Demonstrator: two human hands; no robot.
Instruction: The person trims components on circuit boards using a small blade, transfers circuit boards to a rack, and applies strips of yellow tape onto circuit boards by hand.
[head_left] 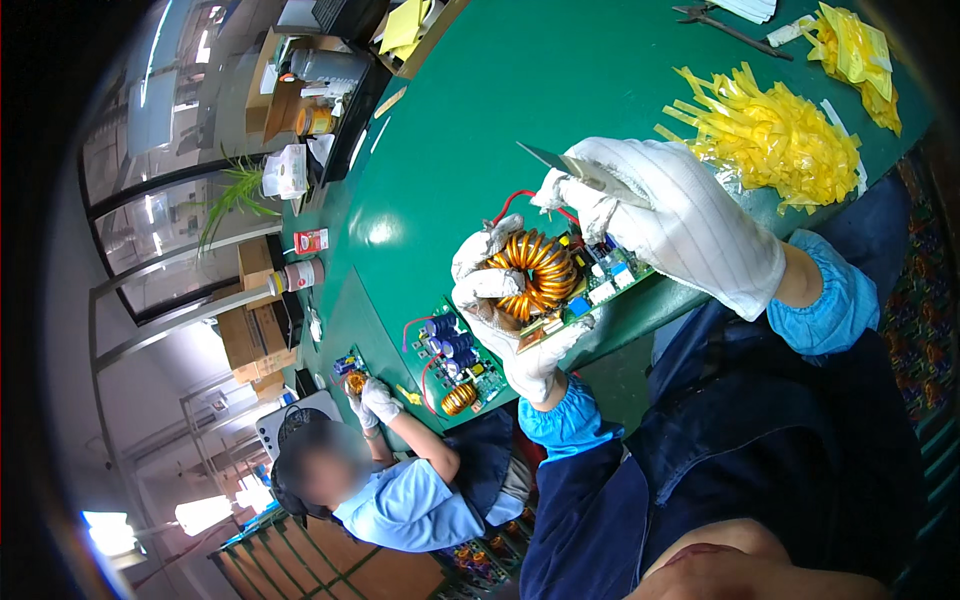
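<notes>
Left gloved hand point(488, 312) gripped circuit board point(612, 287) around copper coil point(548, 262), over edge of green table point(440, 150). Right gloved hand point(695, 220) closed on thin dark plate point(543, 157); grip on red wire point(520, 193) unclear. Steady board, unstrained wire seemed wise.

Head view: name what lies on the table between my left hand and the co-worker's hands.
In the head view, a circuit board with a small copper coil.

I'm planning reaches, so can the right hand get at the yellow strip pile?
Probably yes: the yellow strip pile lies near the right hand with no evident obstruction, though that hand holds a thin flat piece.
</notes>
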